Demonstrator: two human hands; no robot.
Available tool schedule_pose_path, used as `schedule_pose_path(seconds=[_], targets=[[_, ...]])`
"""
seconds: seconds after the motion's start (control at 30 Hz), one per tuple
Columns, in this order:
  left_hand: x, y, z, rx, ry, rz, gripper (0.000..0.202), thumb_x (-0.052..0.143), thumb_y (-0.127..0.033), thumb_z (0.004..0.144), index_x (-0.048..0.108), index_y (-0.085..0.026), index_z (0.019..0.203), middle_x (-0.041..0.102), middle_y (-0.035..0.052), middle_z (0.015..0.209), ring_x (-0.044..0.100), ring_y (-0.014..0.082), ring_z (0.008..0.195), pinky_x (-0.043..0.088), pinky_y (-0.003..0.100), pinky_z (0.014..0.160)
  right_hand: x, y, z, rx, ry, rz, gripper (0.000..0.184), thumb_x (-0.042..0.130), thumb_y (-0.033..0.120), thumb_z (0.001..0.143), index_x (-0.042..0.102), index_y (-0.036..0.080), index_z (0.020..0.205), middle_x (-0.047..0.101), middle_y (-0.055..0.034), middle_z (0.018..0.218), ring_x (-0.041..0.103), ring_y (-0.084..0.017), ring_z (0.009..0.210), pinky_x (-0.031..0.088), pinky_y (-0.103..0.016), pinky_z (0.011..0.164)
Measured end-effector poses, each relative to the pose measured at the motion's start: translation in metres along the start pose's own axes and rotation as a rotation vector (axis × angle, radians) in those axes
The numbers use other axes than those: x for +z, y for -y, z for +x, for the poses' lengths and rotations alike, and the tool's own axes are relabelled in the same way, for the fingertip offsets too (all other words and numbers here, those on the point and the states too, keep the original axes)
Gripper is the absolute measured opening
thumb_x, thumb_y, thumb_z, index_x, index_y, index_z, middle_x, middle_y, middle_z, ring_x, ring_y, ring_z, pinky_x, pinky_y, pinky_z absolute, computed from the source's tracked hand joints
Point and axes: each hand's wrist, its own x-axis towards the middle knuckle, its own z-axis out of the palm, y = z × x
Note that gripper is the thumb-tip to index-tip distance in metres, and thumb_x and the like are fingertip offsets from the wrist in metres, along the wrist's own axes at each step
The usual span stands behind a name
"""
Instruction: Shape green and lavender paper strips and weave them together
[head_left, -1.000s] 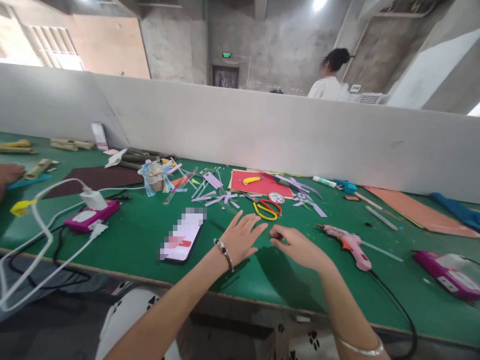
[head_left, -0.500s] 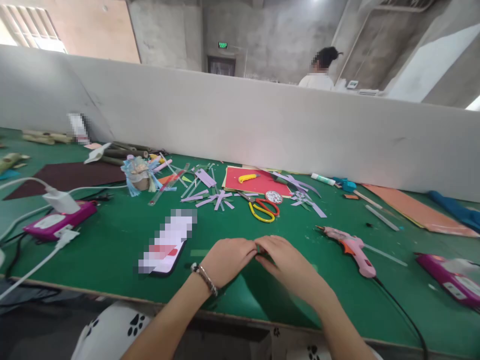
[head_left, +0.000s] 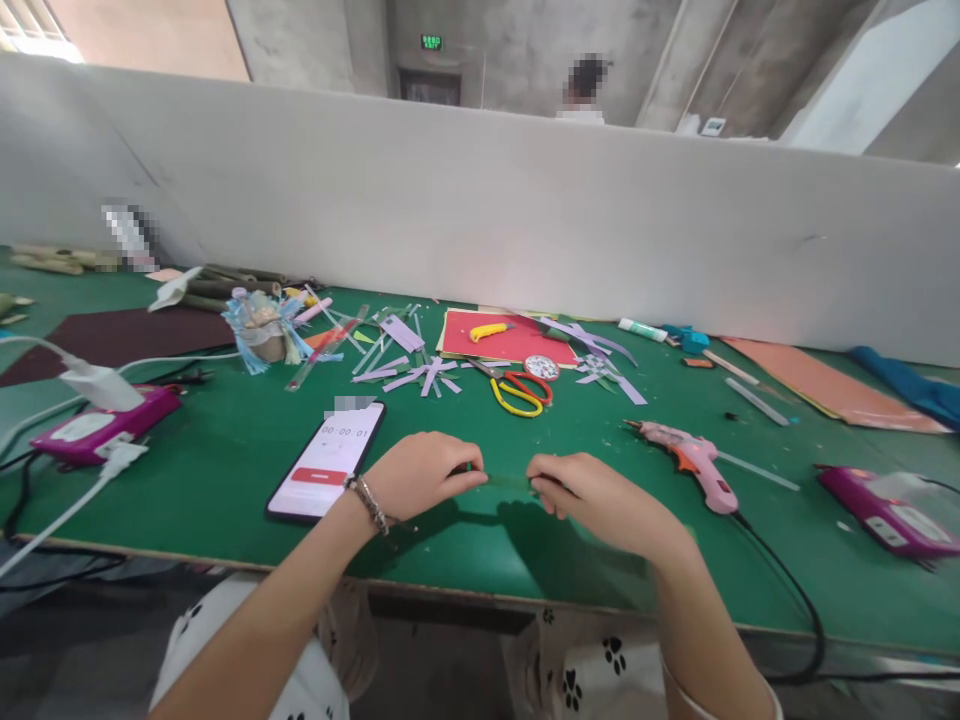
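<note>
A thin green strip (head_left: 507, 482), hard to tell from the green tabletop, stretches between my two hands just above the table. My left hand (head_left: 427, 475), with a bracelet at its wrist, pinches one end between thumb and fingers. The other end sits in the curled fingers of my right hand (head_left: 589, 495). Left of my left hand lies a phone (head_left: 330, 465) with a timer on its screen. Beyond the hands are scissors (head_left: 517, 392) with one red and one yellow handle. A pink hot glue gun (head_left: 694, 462) lies to the right of my right hand.
Behind the scissors, a yellow utility knife (head_left: 489, 332) rests on red paper (head_left: 457, 340), near purple strips (head_left: 435, 375). Purple power strips stand left (head_left: 105, 425) and right (head_left: 889, 510), with cables. A white partition (head_left: 480, 210) closes the back; a person (head_left: 585, 90) is beyond it.
My hands were together at the fingertips; they have moved apart sideways, and the green strip now shows between them. The camera view has shifted slightly.
</note>
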Motion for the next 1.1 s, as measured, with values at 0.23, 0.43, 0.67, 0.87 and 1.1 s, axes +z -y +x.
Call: schedule_pose_path(seconds=[0.23,0.43,0.67,0.87,1.1], targets=[[0.022,0.000,-0.007,-0.006,-0.007,-0.126,0.018,0.049,-0.027,0.082,0.063,-0.018,0.076,0.061,-0.0024,0.063,0.053,0.0104,0.058,0.034,0.019,0.055,0.020,0.011,0.017,-0.088,0.000,-0.001,0.014,0.043,0.022,0.081,0.054,0.019,0.075,0.056,-0.0004,0.066,0.047,-0.011,0.060,0.028,-0.022,0.053],[0.019,0.009,-0.009,-0.006,-0.114,-0.286,0.021,0.049,-0.029,0.080,0.062,-0.016,0.072,0.060,-0.0018,0.062,0.052,0.0097,0.057,0.034,0.019,0.055,0.006,0.003,0.012,-0.060,0.051,0.117,0.021,0.038,0.020,0.084,0.047,0.018,0.065,0.051,0.0036,0.054,0.049,-0.008,0.050,0.033,-0.019,0.052],[0.024,0.014,-0.004,-0.230,-0.380,-0.765,0.022,0.050,-0.035,0.072,0.058,-0.015,0.065,0.057,-0.0026,0.053,0.043,0.0072,0.043,0.035,0.018,0.044,-0.008,-0.015,-0.002,-0.002,0.126,0.229,0.025,0.035,0.026,0.086,0.046,0.019,0.065,0.061,0.0011,0.059,0.055,-0.010,0.052,0.039,-0.022,0.056],[0.030,0.000,-0.002,-0.272,-0.366,-0.906,0.025,0.055,-0.034,0.068,0.056,-0.015,0.053,0.056,-0.0027,0.049,0.041,0.0057,0.041,0.035,0.017,0.042,0.013,0.012,0.014,-0.050,-0.056,0.118,0.019,0.040,0.029,0.084,0.053,0.019,0.074,0.062,-0.0004,0.071,0.055,-0.013,0.066,0.036,-0.023,0.058],[0.032,-0.003,-0.002,-0.254,-0.463,-0.909,0.019,0.055,-0.031,0.070,0.062,-0.015,0.062,0.060,-0.0022,0.051,0.051,0.0078,0.043,0.040,0.017,0.044,0.027,0.021,0.025,-0.064,-0.101,0.253,0.026,0.038,0.023,0.085,0.047,0.018,0.061,0.060,0.0009,0.058,0.056,-0.009,0.055,0.039,-0.019,0.055]])
